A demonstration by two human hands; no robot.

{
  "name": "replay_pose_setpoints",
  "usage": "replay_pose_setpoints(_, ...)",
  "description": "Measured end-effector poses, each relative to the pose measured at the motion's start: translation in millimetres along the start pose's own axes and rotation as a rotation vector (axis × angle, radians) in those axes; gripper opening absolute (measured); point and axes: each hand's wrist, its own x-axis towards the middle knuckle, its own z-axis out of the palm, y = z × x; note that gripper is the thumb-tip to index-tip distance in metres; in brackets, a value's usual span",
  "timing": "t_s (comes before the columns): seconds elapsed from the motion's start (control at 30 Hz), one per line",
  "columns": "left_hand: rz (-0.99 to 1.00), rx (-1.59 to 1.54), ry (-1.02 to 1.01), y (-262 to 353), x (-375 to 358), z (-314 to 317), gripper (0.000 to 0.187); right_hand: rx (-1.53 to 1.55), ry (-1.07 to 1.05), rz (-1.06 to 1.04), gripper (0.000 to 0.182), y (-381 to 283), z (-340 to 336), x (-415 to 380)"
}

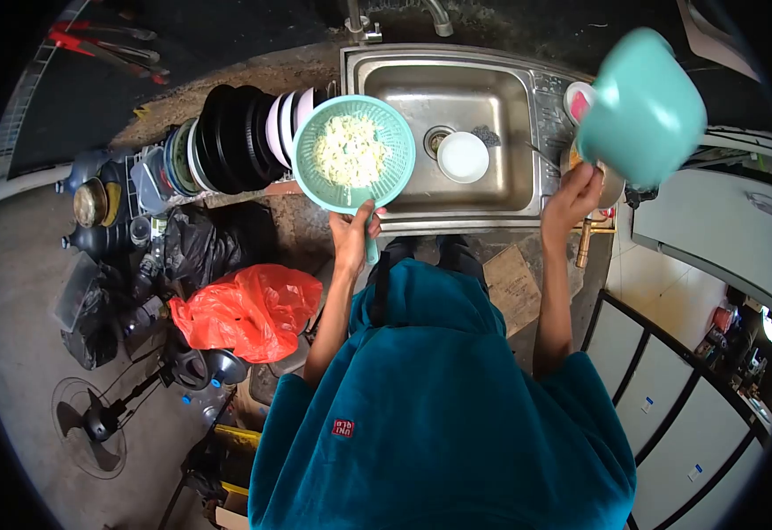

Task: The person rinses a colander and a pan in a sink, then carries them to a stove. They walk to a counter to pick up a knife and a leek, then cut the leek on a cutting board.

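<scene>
My left hand is closed round the handle of a mint-green plastic strainer. In it lie finely chopped pale yellow-white pieces, whose kind I cannot make out. The strainer is held level over the left edge of the steel sink. Out to the right, my right hand grips a mint-green plastic basin by its lower edge. The basin is raised, tilted and slightly blurred, and its inside is hidden. A white bowl sits in the sink beside the drain.
A faucet stands behind the sink. Left of it, plates and black pans are racked upright. A red plastic bag and a fan are on the lower left. A pot stands right of the sink, partly behind the basin.
</scene>
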Motion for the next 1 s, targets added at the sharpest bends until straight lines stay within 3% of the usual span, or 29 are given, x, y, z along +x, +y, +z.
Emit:
replay_pose_setpoints(0.03, 0.006, 0.003, -0.011, 0.7, 2.2, -0.9, 0.011, -0.075, 0.062, -0.004, 0.049, 33.9, 8.1, -6.7)
replay_pose_setpoints(0.1, -0.024, -0.04, -0.022, -3.2, 0.8, -2.5, 0.011, -0.983, -0.561, 0.28, 0.061, 88.4, 13.6, -21.3)
replay_pose_setpoints(0.13, -0.026, -0.039, -0.053, -2.7, -0.4, -0.7, 0.011, -0.821, -0.61, 0.308, 0.067, 103.0, 9.9, -40.3)
replay_pose_setpoints(0.17, -0.04, -0.002, -0.068, 0.3, -2.0, -1.3, 0.012, -0.749, -0.689, 0.383, 0.065, 157.9, 3.5, -65.3)
replay_pose_setpoints(0.2, -0.033, 0.022, -0.072, 3.5, 2.6, 1.4, 0.012, -0.416, -0.589, 0.23, 0.063, 155.8, 1.1, -89.4)
replay_pose_setpoints(0.23, -0.057, 0.021, -0.033, 6.1, 1.2, 4.6, 0.013, -0.373, -0.491, 0.082, 0.06, 161.1, 4.3, -103.6)
replay_pose_setpoints(0.27, -0.079, 0.031, -0.024, 3.0, -5.2, 1.5, 0.013, -0.382, -0.498, 0.106, 0.06, 142.5, -0.7, -109.3)
replay_pose_setpoints(0.33, -0.048, -0.049, -0.067, 1.2, 4.3, 3.8, 0.013, 0.164, -0.668, 0.871, 0.053, 102.0, -1.2, -93.3)
replay_pose_setpoints(0.37, -0.049, -0.046, -0.083, 2.2, 6.5, 7.6, 0.013, 0.302, -0.647, 0.919, 0.049, 86.3, 3.9, -89.9)
replay_pose_setpoints(0.5, -0.084, 0.004, -0.141, 19.4, 4.4, 24.9, 0.018, 0.454, -0.8, 0.886, 0.048, 51.2, 4.7, -70.8)
replay_pose_setpoints(0.6, -0.149, 0.047, -0.251, 24.4, 7.8, 43.9, 0.019, 0.416, -0.753, 0.847, 0.049, 45.5, 9.2, -70.1)
replay_pose_setpoints(0.67, -0.112, 0.021, -0.308, 21.6, 11.4, 62.9, 0.018, 0.233, -0.79, 0.693, 0.051, 45.2, 13.8, -76.5)
replay_pose_setpoints(0.83, -0.153, -0.07, -0.332, 27.2, 15.2, 91.7, 0.018, 0.272, -0.627, 0.6, 0.046, 53.0, 25.0, -99.8)
replay_pose_setpoints(0.9, -0.19, -0.093, -0.295, 33.0, 17.0, 92.3, 0.019, 0.195, -0.564, 0.394, 0.042, 46.1, 24.4, -98.9)
replay_pose_setpoints(1.0, -0.245, -0.112, -0.219, 28.5, 27.9, 83.9, 0.022, 0.125, -0.505, 0.286, 0.041, 46.5, 23.1, -95.5)
